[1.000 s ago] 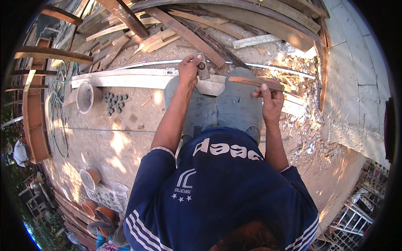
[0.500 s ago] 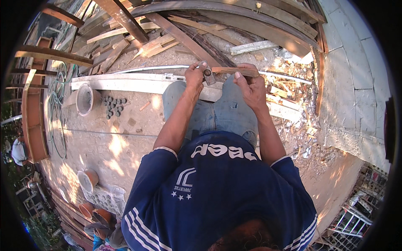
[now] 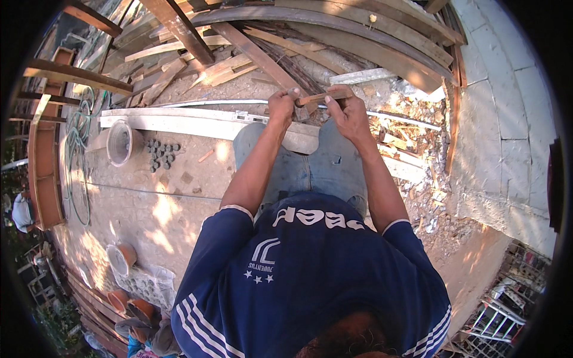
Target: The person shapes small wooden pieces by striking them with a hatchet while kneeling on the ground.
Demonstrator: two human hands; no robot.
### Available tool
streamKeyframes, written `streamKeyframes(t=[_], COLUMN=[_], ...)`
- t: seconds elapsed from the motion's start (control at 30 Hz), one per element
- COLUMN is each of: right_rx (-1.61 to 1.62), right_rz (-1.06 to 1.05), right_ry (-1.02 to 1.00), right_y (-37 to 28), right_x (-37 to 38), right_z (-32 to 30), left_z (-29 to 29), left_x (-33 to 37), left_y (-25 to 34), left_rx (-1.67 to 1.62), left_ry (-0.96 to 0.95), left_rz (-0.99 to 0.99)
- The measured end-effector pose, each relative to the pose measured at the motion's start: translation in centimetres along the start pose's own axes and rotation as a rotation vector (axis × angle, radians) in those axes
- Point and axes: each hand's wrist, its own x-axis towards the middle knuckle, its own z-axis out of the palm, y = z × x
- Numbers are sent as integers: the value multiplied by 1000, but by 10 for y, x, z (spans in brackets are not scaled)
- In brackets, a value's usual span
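Note:
My left hand (image 3: 280, 108) is closed on a small metal hammer head (image 3: 308, 109), held above my knees. A wooden handle (image 3: 322, 96) lies in the fingers of my right hand (image 3: 350, 113), which is closed round its thicker end. The handle's narrow end meets the hammer head at its eye; whether it sits inside the hole, I cannot tell. Below my hands is the pale end of a long white plank (image 3: 179, 121) lying across in front of my legs. A small white slotted piece (image 3: 248, 117) rests on that plank near my left forearm.
Timber boards (image 3: 262, 53) are heaped ahead. To the left are a bucket (image 3: 119, 144), small dark round blocks (image 3: 161, 154) and a coiled green hose (image 3: 77, 140). Rubble (image 3: 433, 203) covers the ground to the right beside a pale wall (image 3: 504, 119). Another person sits at lower left.
My right hand has moved left and slightly up, bringing the handle's narrow end to the hammer head's eye. The left hand has shifted slightly, and the hammer head has turned.

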Motion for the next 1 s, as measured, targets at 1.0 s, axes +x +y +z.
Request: streamKeyframes(t=[1.0], right_rx=[-291], right_rz=[-70], right_ry=[-87], right_y=[16], right_x=[58], right_z=[1], left_z=[-3], left_x=[43], left_y=[-3], left_rx=[301], left_ry=[-62], left_rz=[25])
